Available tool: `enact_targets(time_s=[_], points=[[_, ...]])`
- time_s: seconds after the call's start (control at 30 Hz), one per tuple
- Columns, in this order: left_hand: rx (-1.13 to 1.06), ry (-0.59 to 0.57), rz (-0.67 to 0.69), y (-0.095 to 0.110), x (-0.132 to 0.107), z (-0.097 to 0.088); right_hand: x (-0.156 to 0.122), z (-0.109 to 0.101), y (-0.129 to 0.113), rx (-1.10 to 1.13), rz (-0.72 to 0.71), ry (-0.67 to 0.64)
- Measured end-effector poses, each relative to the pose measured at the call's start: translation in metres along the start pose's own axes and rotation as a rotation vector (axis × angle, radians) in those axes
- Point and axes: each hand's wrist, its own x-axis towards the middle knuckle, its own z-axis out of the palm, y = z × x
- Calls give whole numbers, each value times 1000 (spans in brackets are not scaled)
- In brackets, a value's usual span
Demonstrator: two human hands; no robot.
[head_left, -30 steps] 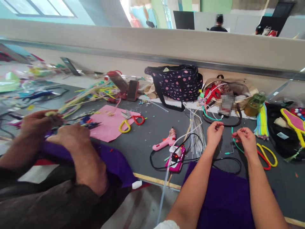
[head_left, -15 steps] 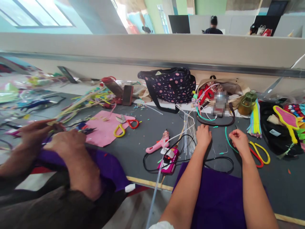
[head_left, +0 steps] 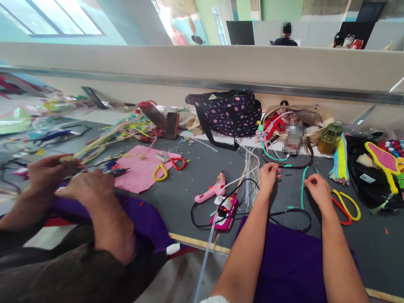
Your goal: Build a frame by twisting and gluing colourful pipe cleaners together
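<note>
My left hand [head_left: 269,175] rests on the grey table [head_left: 195,168] with its fingers curled shut beside a bundle of thin clear sticks [head_left: 251,176]; what it pinches is too thin to make out. To its right, my right hand [head_left: 318,190] is closed in a pinch on a thin green wire [head_left: 302,187] that runs down the table between my hands. Yellow and red scissors [head_left: 346,205] lie just right of that hand. A purple felt sheet [head_left: 293,261] lies under both forearms.
A pink glue gun [head_left: 212,191], a pink power block [head_left: 227,207] and a looped black cable [head_left: 284,215] lie left of my hands. A dotted bag [head_left: 227,111], a green bottle [head_left: 330,136] and pipe cleaners [head_left: 340,162] stand behind. Another person's hands [head_left: 90,189] work at left by pink felt [head_left: 139,170].
Both my hands have dropped from above the table to its surface and drawn further apart. The green wire now lies straighter between them. The other person's hands have barely shifted.
</note>
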Motion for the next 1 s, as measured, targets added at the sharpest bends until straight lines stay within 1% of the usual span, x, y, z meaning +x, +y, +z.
enact_targets(time_s=[0.1, 0.17, 0.33, 0.43, 0.53, 0.73, 0.9, 1.0], points=[[-360, -17, -109, 7, -1, -3, -2, 0, -7, 181, 9, -95], [-506, -23, -147, 11, -2, -6, -3, 0, -15, 318, 27, -130], [-589, -23, -139, 17, -4, -6, -7, -5, -35, 584, 147, -98], [-624, -6, -130, 17, -5, -3, -7, -12, -41, 694, 161, -101], [-665, 30, -116, 16, -4, -1, -8, -21, -44, 718, 126, -110], [-680, 58, -28, 12, -2, -2, -11, -38, -41, 628, -9, -94], [-678, 59, 16, 12, -4, 0, -11, -50, -31, 543, 17, -82], [-682, 55, 28, 14, -6, 2, -10, -52, -25, 526, 42, -89]])
